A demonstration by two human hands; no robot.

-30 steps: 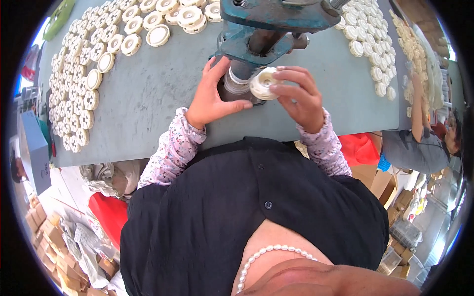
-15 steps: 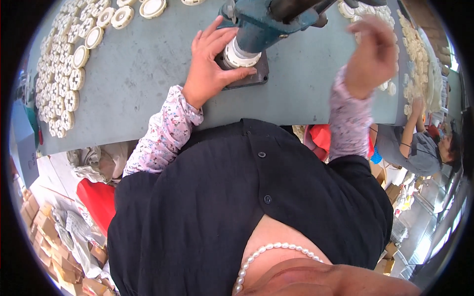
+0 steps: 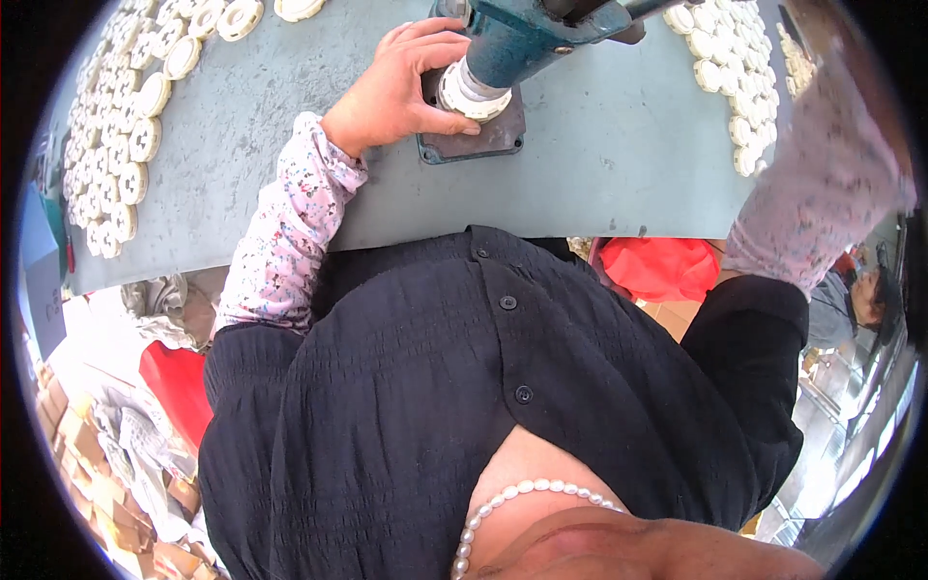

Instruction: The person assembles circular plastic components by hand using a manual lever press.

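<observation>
In the head view, my left hand (image 3: 391, 95) curves round a white ring-shaped plastic part (image 3: 472, 101), with the thumb along its near side and the fingers behind it. The part sits on the dark metal base (image 3: 474, 143) of a teal hand press (image 3: 507, 43), directly below the press's pale metal ram. Far off to the right, my right hand (image 3: 878, 82) is smeared by motion at the picture's rim, so its fingers cannot be made out. Its floral sleeve (image 3: 817, 188) crosses the table's right end.
Many white round plastic parts (image 3: 145, 140) are spread along the left of the grey table (image 3: 280, 126). Another group of round parts (image 3: 737, 77) lies at the right. A red bag (image 3: 662, 269) hangs below the table's front edge. Cardboard boxes (image 3: 106, 493) are piled on the floor.
My right hand has swung outward to the right, away from the press. My left hand stays at the white part, its wrist shifted slightly left.
</observation>
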